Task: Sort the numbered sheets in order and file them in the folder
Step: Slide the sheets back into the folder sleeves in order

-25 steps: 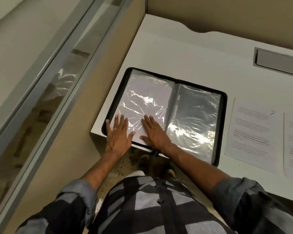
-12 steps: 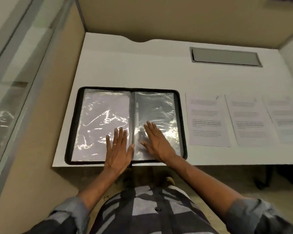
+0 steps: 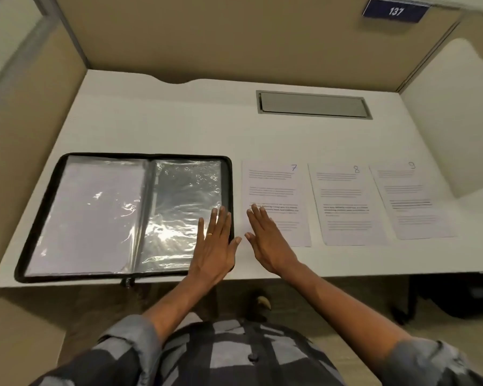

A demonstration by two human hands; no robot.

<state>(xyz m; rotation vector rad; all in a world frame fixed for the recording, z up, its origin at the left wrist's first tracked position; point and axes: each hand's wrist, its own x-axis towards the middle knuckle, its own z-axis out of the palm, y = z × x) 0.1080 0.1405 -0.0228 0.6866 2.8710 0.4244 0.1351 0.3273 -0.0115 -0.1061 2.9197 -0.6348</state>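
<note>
A black zip folder (image 3: 34,218) lies open on the left of the white desk (image 3: 179,129), its clear sleeves showing; the left sleeve holds a white sheet. To its right lie three printed sheets in a row: sheet 7 (image 3: 276,188), sheet 8 (image 3: 346,201), sheet 9 (image 3: 410,199). My left hand (image 3: 214,246) is flat with straight fingers over the folder's right edge. My right hand (image 3: 268,240) is also flat, its fingers over the lower left corner of sheet 7. Neither hand grips anything.
A grey cable hatch (image 3: 314,105) is set into the desk at the back. Beige partition walls (image 3: 234,40) enclose the desk at the back and left, a white panel (image 3: 452,115) on the right. A blue plate numbered 137 (image 3: 395,11) hangs top right.
Both hands have slid right, from the folder's middle to its right edge and sheet 7. The view has turned right, so sheets 8 and 9 show fully.
</note>
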